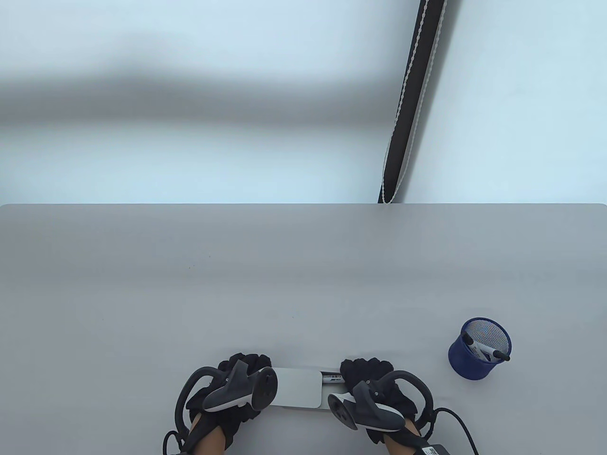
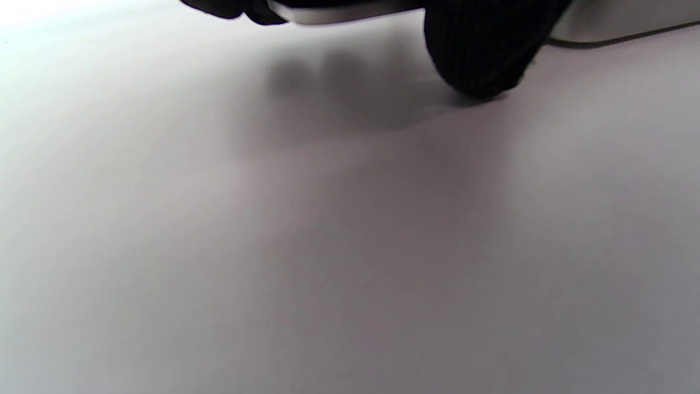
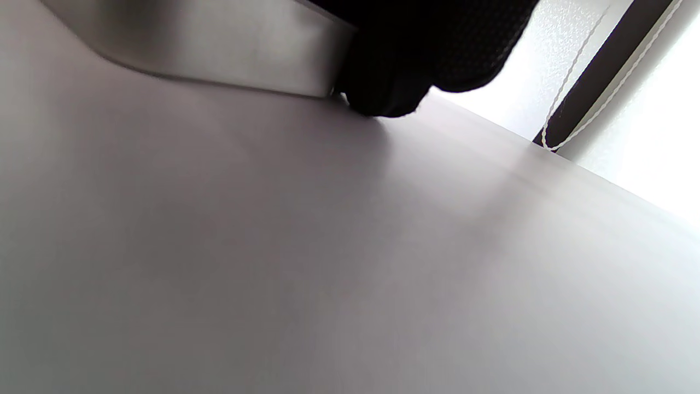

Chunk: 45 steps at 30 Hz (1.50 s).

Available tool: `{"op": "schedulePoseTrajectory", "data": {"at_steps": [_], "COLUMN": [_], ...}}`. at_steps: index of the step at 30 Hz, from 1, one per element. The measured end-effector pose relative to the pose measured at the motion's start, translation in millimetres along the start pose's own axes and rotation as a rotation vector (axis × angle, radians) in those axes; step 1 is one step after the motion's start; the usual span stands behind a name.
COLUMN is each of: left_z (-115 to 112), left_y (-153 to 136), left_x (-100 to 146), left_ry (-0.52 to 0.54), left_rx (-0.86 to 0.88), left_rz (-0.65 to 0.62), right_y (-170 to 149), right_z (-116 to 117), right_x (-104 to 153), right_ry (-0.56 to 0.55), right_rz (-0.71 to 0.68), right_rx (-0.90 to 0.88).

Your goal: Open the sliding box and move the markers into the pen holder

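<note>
A flat silver sliding box [image 1: 296,386] lies near the table's front edge, between my two hands. My left hand [image 1: 246,369] grips its left end. My right hand [image 1: 365,372] grips the right end, where the box stands a little open. A marker [image 1: 333,377] with a white label shows in that gap. The blue mesh pen holder [image 1: 467,362] stands to the right and has two markers [image 1: 488,351] in it. In the left wrist view a gloved finger [image 2: 481,49] curls down over the box's edge [image 2: 339,12]. In the right wrist view dark fingers [image 3: 415,49] clasp the box's side [image 3: 219,44].
The grey table [image 1: 303,284] stretches far beyond the box. Behind its back edge a dark strip with a white cord [image 1: 410,104] hangs on the wall. A black cable [image 1: 457,419] trails from my right wrist at the bottom right.
</note>
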<state>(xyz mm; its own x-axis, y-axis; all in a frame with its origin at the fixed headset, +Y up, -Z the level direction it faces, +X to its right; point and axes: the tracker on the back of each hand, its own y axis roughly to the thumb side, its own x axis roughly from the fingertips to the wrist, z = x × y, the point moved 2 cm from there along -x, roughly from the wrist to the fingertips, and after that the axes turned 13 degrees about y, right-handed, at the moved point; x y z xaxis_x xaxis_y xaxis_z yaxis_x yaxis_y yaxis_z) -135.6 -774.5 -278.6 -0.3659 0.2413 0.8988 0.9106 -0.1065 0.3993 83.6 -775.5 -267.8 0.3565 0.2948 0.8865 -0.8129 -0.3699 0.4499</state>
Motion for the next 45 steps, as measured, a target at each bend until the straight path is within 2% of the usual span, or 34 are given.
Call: {"op": "schedulePoseTrajectory", "data": {"at_steps": [24,45], "left_z": [0,1], "left_y": [0,0], "left_x": [0,1], "left_ry": [0.004,0.010], "left_rx": [-0.007,-0.012], "left_rz": [0.000,-0.005], "right_y": [-28,-61], "right_z": [0,7], "right_x": [12,19], "right_ry": [-0.045,0.022], "right_rz": [0.038,0.060], "right_rx": [-0.296,-0.577]}}
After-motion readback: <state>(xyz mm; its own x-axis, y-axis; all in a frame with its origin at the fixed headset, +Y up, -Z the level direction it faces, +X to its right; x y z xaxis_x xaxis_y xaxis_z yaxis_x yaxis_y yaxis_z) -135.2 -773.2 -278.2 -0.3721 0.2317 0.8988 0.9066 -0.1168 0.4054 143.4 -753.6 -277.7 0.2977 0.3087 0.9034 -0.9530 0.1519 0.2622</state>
